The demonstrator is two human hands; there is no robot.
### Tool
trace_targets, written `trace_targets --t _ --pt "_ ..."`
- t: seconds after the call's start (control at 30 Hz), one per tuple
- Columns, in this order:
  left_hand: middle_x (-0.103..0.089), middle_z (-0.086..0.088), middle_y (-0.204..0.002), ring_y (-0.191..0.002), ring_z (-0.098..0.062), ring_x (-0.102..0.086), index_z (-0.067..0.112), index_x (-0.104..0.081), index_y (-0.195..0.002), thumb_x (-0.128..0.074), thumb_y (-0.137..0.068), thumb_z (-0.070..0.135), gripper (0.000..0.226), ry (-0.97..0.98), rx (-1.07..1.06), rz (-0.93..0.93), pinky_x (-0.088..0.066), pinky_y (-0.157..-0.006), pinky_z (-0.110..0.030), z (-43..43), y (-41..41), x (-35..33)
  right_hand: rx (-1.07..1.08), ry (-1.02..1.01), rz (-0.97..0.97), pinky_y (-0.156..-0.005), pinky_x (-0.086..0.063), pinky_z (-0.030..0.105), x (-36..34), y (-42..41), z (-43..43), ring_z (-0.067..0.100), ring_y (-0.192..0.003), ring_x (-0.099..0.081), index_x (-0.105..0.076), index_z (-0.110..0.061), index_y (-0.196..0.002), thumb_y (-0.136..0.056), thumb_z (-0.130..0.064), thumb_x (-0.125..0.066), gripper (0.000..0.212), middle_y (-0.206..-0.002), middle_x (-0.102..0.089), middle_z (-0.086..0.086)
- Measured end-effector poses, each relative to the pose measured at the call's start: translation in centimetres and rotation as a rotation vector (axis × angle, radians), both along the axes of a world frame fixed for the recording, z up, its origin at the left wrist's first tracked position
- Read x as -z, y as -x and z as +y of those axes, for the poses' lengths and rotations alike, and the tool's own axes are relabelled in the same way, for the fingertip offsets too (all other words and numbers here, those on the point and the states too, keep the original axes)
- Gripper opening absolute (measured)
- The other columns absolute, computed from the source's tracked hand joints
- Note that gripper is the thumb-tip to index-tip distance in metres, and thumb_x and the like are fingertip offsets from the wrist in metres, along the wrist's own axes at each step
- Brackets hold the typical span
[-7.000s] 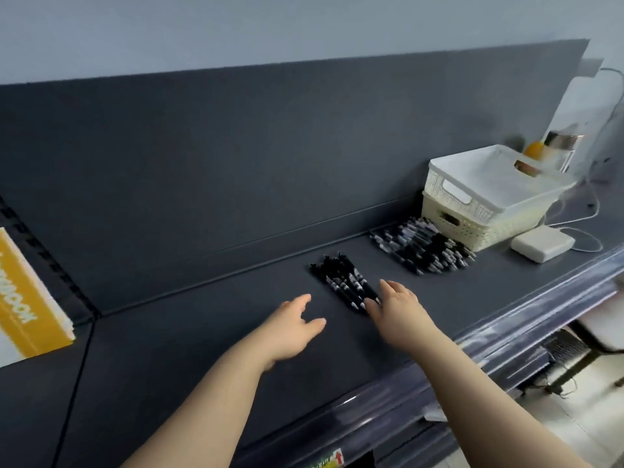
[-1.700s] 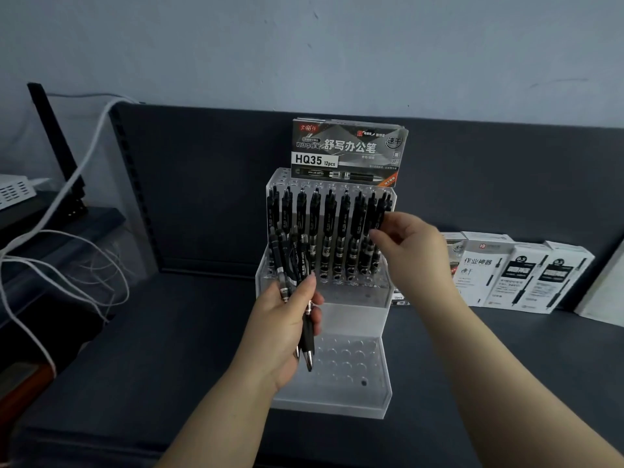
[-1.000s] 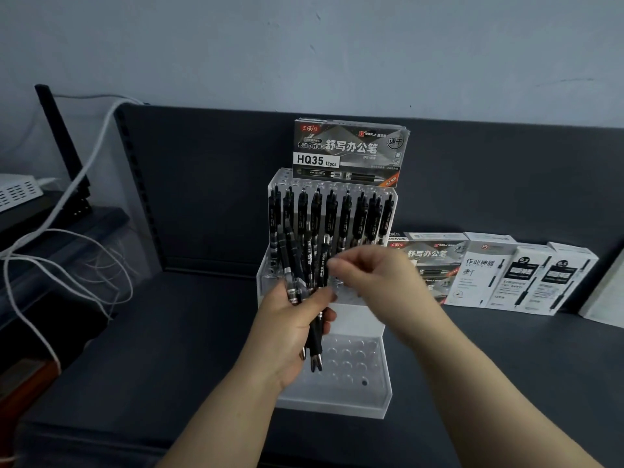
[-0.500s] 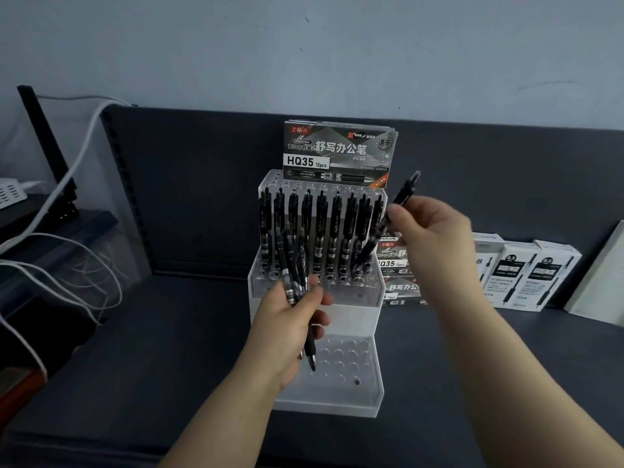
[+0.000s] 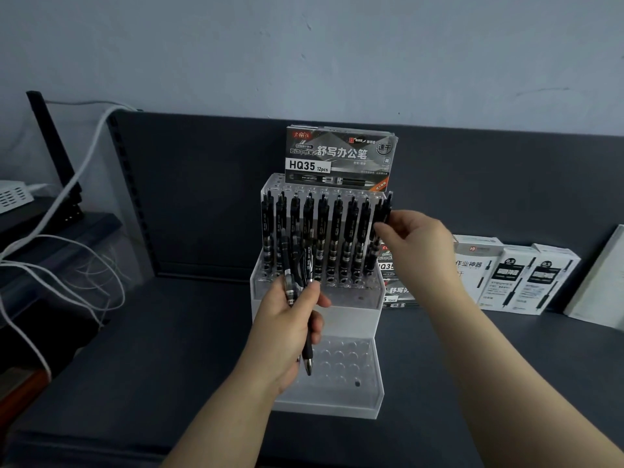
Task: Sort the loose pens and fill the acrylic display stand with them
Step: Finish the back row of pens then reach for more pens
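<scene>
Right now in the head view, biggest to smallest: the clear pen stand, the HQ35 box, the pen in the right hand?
1. acrylic display stand
2. HQ35 pen box
3. pen pinched in the right hand, partly hidden

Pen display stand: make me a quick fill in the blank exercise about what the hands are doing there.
The right hand pinches one pen at the ____ end of the acrylic display stand's filled row.
The left hand grips a bundle of pens, tips pointing ____.
The stand's lowest tier holds ____ pens.
The box atop the stand reads HQ ____.
Missing words: right; down; no; 35.
</scene>
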State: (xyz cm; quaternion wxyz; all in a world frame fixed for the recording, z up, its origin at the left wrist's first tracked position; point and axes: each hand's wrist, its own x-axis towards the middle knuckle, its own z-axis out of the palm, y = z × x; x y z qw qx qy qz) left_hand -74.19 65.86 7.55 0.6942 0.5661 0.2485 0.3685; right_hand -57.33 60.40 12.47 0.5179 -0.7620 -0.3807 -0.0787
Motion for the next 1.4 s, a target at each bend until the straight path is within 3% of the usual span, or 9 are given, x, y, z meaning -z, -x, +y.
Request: trace_targets --t 0.07,0.27,0.4,0.47,0.63,0.9,1.07,1.23,1.4 --pt "-0.062 0.001 -0.072 -0.050 -0.009 -0.047 0.007 -0.054 -0.095 -0.051 -0.095 0.015 0.009 0.017 -0.002 -0.008 -0.039 -0.045 -0.020 0.0 0.1 -0.1 0.001 0.072 -0.002 -0.060 -0.038 0.022 0.7 -0.2 0.2 0.011 -0.069 -0.058 -0.070 -0.012 -0.099 -0.089 -0.026 -0.061 0.019 -0.073 -0.063 -0.006" --pt "-0.060 -0.002 -0.073 -0.053 -0.010 -0.051 0.003 -0.054 -0.092 -0.050 -0.095 0.012 0.010 0.028 -0.025 -0.002 -0.041 -0.046 -0.022 0.0 0.3 0.1 0.030 0.166 -0.053 -0.046 -0.028 0.019 0.8 -0.5 0.2 0.005 -0.049 -0.041 -0.061 -0.014 -0.073 -0.091 -0.026 -0.058 0.022 -0.052 -0.048 -0.008" --pt "-0.063 -0.001 -0.070 -0.055 -0.010 -0.054 0.004 -0.057 -0.089 -0.052 -0.093 0.009 0.009 0.029 -0.034 -0.016 -0.045 -0.048 -0.023 0.1 0.6 0.3 0.053 0.151 -0.062 -0.058 -0.037 0.019 0.9 -0.1 0.3 0.012 -0.065 -0.054 -0.064 -0.013 -0.090 -0.089 -0.029 -0.061 0.016 -0.070 -0.060 -0.004" --pt "-0.065 0.001 -0.069 -0.056 -0.009 -0.055 0.005 -0.058 -0.090 -0.054 -0.092 0.007 0.006 0.029 -0.029 -0.029 -0.046 -0.049 -0.023 0.1 0.9 0.3 0.052 0.042 -0.014 -0.068 -0.042 0.024 0.9 0.7 0.0 0.015 -0.080 -0.058 -0.061 -0.014 -0.104 -0.086 -0.030 -0.064 0.024 -0.086 -0.063 -0.002" --pt "-0.068 0.000 -0.072 -0.058 -0.010 -0.056 0.009 -0.060 -0.095 -0.058 -0.089 0.006 0.006 0.034 -0.020 -0.044 -0.047 -0.051 -0.023 0.4 1.3 0.4 -0.105 -0.046 0.111 -0.054 -0.040 0.006 1.2 4.6 -0.3 0.001 -0.066 -0.055 -0.060 -0.020 -0.094 -0.085 -0.029 -0.066 0.014 -0.074 -0.060 -0.011" --pt "-0.070 -0.001 -0.076 -0.061 -0.012 -0.061 0.016 -0.065 -0.097 -0.056 -0.091 0.007 0.015 0.004 0.029 -0.063 -0.049 -0.053 -0.023 0.7 2.1 0.3 -0.463 0.087 0.439 -0.050 -0.041 0.009 1.5 7.9 0.6 -0.004 -0.046 -0.052 -0.069 -0.011 -0.094 -0.087 -0.020 -0.064 0.012 -0.065 -0.061 -0.005" --pt "-0.073 -0.008 -0.095 -0.086 -0.023 -0.071 0.013 -0.060 -0.100 -0.055 -0.091 0.009 0.011 0.061 -0.053 -0.107 -0.057 -0.072 -0.032 2.1 3.5 0.5 -0.475 -0.016 0.480 -0.053 -0.044 0.019 0.4 8.3 2.0 0.005 -0.051 -0.049 -0.067 -0.014 -0.077 -0.089 -0.015 -0.061 0.013 -0.060 -0.059 -0.004" --pt "-0.064 0.001 -0.069 -0.058 -0.011 -0.057 0.016 -0.056 -0.087 -0.056 -0.091 0.007 0.010 0.066 -0.269 -0.056 -0.046 -0.052 -0.024 4.3 5.1 1.0 -0.338 -0.190 0.330 -0.063 -0.050 0.023 -1.4 8.2 4.0 0.008 -0.064 -0.057 -0.066 -0.013 -0.097 -0.090 -0.019 -0.060 0.012 -0.076 -0.066 -0.002" --pt "-0.050 0.003 -0.062 -0.050 -0.007 -0.043 0.016 -0.056 -0.086 -0.058 -0.091 0.021 0.008 0.062 -0.292 -0.024 -0.038 -0.046 -0.021 4.9 6.2 1.0 -0.296 -0.183 0.138 -0.068 -0.047 0.009 -1.6 8.7 6.0 -0.003 -0.074 -0.059 -0.066 -0.011 -0.108 -0.090 -0.021 -0.060 0.022 -0.083 -0.065 -0.012"
